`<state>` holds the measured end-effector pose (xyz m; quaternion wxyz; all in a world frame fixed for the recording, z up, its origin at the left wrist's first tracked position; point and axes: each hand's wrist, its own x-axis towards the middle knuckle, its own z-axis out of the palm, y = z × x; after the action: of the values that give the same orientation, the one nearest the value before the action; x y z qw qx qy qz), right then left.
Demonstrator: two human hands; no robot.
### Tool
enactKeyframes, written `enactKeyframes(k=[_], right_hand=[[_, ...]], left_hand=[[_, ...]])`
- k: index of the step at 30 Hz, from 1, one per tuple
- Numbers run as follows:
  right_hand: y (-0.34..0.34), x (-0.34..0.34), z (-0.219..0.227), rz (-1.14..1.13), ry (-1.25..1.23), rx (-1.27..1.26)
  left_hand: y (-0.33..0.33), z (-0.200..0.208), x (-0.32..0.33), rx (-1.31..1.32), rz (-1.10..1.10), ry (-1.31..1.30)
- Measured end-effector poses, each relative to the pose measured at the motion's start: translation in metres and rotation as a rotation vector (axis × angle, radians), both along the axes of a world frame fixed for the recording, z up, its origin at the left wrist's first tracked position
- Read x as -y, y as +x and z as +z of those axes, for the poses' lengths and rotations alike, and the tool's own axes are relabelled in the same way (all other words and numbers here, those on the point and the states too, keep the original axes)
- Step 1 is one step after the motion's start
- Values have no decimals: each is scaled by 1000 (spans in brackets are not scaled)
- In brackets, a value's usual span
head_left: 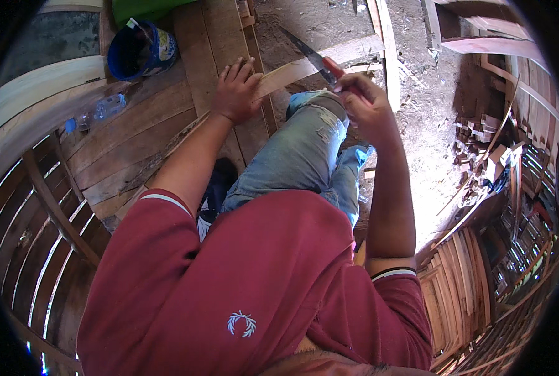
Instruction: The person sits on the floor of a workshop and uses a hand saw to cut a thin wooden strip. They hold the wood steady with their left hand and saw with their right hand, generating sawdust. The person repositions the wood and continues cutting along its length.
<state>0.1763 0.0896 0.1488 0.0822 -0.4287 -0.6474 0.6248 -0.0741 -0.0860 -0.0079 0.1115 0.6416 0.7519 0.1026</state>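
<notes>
Both hands work: left hand (237,91) presses flat on the wooden strip (317,61), right hand (366,100) grips a knife (311,56).

Head-worn fisheye, straight down, close over lap.

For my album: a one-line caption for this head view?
Seated person's left hand presses a wooden strip; right hand grips a red-handled knife.

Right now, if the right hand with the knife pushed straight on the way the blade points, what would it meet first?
The right hand holds a knife whose blade points up-left over the wooden strip. Beyond the tip there seems to be only dusty ground, though depth is hard to judge.
</notes>
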Motion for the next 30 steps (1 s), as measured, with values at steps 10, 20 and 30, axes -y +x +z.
enactKeyframes(k=[10,20,30], right_hand=[[-26,23,5,-38,264,21],[-28,6,4,37,202,29],[-49,-7,22,-1,238,81]], left_hand=[[6,-5,15,-22,-3,-81],[1,-4,0,8,20,-36],[11,-1,4,-4,44,-24]])
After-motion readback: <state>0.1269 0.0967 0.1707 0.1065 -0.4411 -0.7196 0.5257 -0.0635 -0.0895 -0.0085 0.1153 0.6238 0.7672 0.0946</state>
